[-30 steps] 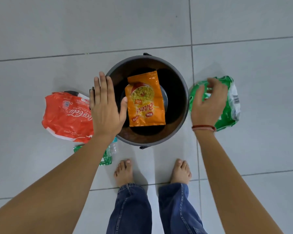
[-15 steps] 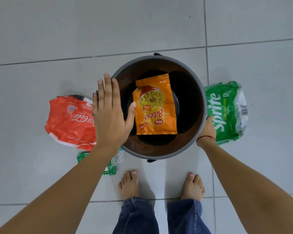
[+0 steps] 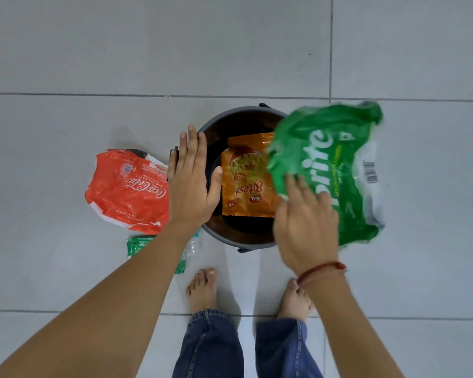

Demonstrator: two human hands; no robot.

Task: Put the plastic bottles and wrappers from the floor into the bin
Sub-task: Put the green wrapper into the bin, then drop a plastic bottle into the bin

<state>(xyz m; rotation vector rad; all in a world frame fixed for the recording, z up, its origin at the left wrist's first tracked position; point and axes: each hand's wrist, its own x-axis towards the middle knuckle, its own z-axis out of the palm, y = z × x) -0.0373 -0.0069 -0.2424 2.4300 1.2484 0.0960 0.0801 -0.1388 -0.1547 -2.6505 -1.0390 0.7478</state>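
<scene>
A round dark bin (image 3: 230, 236) stands on the tiled floor in front of my feet. An orange snack wrapper (image 3: 243, 184) lies inside it. My right hand (image 3: 303, 222) grips a green Sprite wrapper (image 3: 328, 159) and holds it in the air over the bin's right rim. My left hand (image 3: 191, 184) hovers flat and open over the bin's left rim, holding nothing. A red Coca-Cola wrapper (image 3: 126, 189) lies on the floor left of the bin. A crushed clear bottle with a green label (image 3: 139, 246) lies below it, partly hidden by my left forearm.
Grey floor tiles (image 3: 230, 50) stretch all around the bin. My bare feet (image 3: 202, 290) stand just behind the bin, with blue jeans legs below them. A small dark object (image 3: 174, 154) sits by my left fingers.
My right hand took hold of the green Sprite wrapper on the floor right of the bin and lifted it up over the bin's right side. My left hand stayed by the left rim.
</scene>
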